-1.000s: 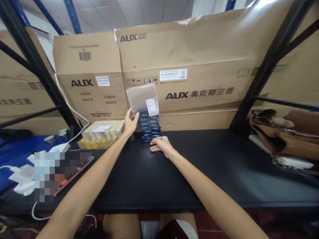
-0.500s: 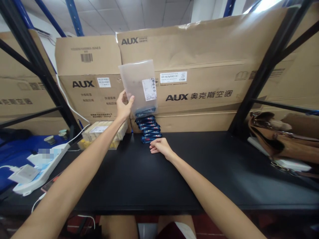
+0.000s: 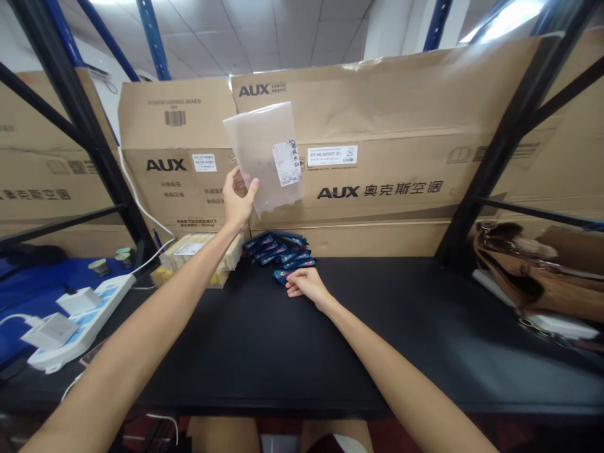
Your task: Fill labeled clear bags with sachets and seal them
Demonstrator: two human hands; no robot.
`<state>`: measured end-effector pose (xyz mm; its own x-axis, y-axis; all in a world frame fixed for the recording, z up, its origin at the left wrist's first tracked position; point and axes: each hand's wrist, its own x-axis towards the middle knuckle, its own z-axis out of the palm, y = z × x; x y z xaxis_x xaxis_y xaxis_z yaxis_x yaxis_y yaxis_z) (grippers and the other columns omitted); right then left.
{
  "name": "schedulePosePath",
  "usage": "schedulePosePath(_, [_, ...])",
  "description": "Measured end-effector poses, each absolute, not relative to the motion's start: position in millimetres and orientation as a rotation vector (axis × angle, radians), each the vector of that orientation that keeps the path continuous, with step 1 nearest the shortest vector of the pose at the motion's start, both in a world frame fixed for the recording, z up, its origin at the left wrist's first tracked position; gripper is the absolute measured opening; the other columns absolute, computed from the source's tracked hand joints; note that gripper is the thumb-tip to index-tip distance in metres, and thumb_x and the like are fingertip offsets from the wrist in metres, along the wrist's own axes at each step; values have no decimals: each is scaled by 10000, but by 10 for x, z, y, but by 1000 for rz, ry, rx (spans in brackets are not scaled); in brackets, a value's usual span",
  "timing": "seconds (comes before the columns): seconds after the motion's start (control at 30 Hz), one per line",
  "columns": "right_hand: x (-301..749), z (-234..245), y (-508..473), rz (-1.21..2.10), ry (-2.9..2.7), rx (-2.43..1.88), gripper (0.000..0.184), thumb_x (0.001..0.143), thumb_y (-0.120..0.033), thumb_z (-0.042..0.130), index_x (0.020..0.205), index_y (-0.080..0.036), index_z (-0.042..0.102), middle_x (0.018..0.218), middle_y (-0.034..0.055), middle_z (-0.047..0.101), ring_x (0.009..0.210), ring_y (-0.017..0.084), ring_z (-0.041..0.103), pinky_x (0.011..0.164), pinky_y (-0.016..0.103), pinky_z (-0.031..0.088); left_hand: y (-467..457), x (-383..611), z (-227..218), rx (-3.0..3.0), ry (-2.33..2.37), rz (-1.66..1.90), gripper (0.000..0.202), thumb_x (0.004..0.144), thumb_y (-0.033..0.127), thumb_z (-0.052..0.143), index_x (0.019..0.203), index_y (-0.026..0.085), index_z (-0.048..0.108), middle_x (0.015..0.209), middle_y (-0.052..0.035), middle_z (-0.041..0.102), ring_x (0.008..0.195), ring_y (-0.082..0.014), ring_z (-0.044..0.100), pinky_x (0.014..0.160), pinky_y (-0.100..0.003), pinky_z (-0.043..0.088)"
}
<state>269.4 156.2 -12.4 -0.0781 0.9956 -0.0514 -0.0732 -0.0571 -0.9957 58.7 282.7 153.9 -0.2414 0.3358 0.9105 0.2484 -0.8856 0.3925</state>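
Observation:
My left hand (image 3: 240,200) grips the left side of a translucent plastic bag (image 3: 259,154), holding it up with thumb and fingers. On the bag is a white label with dark Chinese characters, and no packets show inside. Below it, several small dark blue packets (image 3: 264,246) lie in a slumped, overlapping pile on the black table (image 3: 264,352). At the pile's front, my right hand (image 3: 307,286) has its fingers closed at the right end of one blue packet (image 3: 280,275). The fingertips hide that end of the packet.
Behind the table stand large AUX cardboard boxes (image 3: 377,167). Pale plastic boxes (image 3: 226,255) sit left of the packets. A white power strip (image 3: 89,327) with plugs and cables lies at the far left, and a brown bag (image 3: 547,277) at the right.
Packets that were partly in the bag's lower end and stacked beneath it have come out and toppled into a loose pile. The bag now hangs clear above them. My right hand has barely moved.

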Motion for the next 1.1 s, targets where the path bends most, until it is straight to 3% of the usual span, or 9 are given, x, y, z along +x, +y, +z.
schedulePosePath(0.27, [2695,-86,1512,1332,-1155,-1115,159,805,-40,782,687,-126,718,626,85,753,479,166,694,458,250,622,2434,656,1437,1667,745,2460,750,949,714,705,1499,266,462,1394,-146,675,1352,-301,666,1166,-490,547])
schedulePosePath(0.37, [2687,47,1448,1273,-1108,-1034,78,883,-169,752,812,-140,743,719,79,783,533,162,710,480,246,619,2041,783,1198,1469,794,2301,668,991,690,661,1477,304,414,1427,-134,655,1267,-280,710,1005,-435,648])
schedulePosePath(0.53, [2677,408,1038,1223,-984,-666,406,938,-506,720,1235,-230,718,1135,88,841,1006,282,824,758,396,721,1370,1109,670,1290,862,1905,748,928,677,742,1468,334,354,1358,-126,683,1115,-280,763,763,-377,700])
schedulePosePath(0.63, [2872,441,592,1123,-931,-767,541,758,-426,938,1212,-223,725,1083,93,856,921,299,838,768,398,720,1099,1226,452,1509,777,1501,774,922,627,773,1520,332,380,1307,-138,724,976,-271,793,689,-385,697])
schedulePosePath(0.73, [3366,271,151,996,-758,-987,500,700,-426,969,1098,-207,760,1060,113,858,878,323,844,720,410,726,1000,1053,421,2025,741,1308,605,961,566,742,1484,324,556,1296,-169,738,1124,-322,766,926,-511,672])
schedulePosePath(0.83, [4025,102,-129,861,-561,-1169,414,729,-434,925,1052,-221,778,1147,124,846,946,339,849,699,394,724,1139,532,469,2637,951,1329,644,884,478,833,1476,333,626,1446,-155,689,1411,-414,601,1277,-707,338])
schedulePosePath(0.97, [4644,127,-187,1039,-548,-1354,348,852,-529,774,1065,-255,748,1242,185,824,1023,370,842,720,434,713,1532,-249,341,2687,1532,1426,808,761,402,866,1515,271,606,1630,-189,572,1567,-498,416,1301,-780,117])
schedulePosePath(1.03, [4744,180,-142,1186,-589,-1454,436,904,-634,653,1002,-222,755,1228,250,815,870,360,847,618,425,687,1676,-476,207,2640,1616,1425,731,776,352,822,1478,261,639,1566,-198,635,1508,-490,499,1294,-781,136])
schedulePosePath(1.1, [4713,186,-105,1250,-631,-1570,534,896,-696,616,850,-182,757,976,277,829,569,283,760,427,342,576,1742,-566,89,2631,1638,1432,633,806,286,754,1434,283,677,1485,-176,705,1440,-465,579,1283,-777,181])
